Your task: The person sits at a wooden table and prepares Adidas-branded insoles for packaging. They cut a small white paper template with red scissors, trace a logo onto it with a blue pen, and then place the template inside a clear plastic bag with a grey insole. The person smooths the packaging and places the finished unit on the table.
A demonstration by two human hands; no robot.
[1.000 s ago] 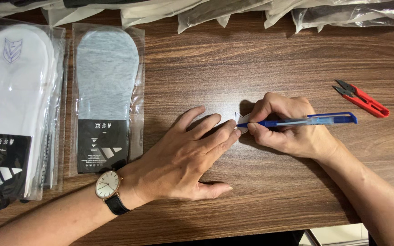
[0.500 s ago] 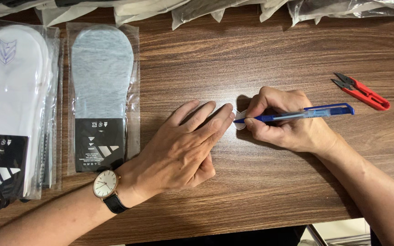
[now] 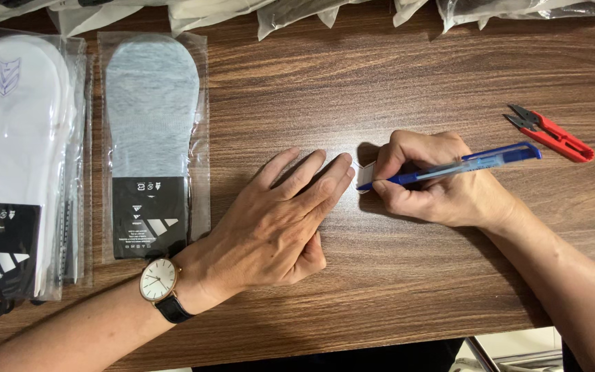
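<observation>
Head view. The right hand grips a blue pen, fingers pinched together on the lower barrel, tip down on a small white label lying on the wooden table. The left hand lies flat just left of the pen tip, fingers together and extended, fingertips at the label's edge, pinning it. Judged: the pen is light, stiff and smooth, best held near the tip; the label is thin and likely to slide. Red snips lie right of the pen; packaged socks lie well to its left.
</observation>
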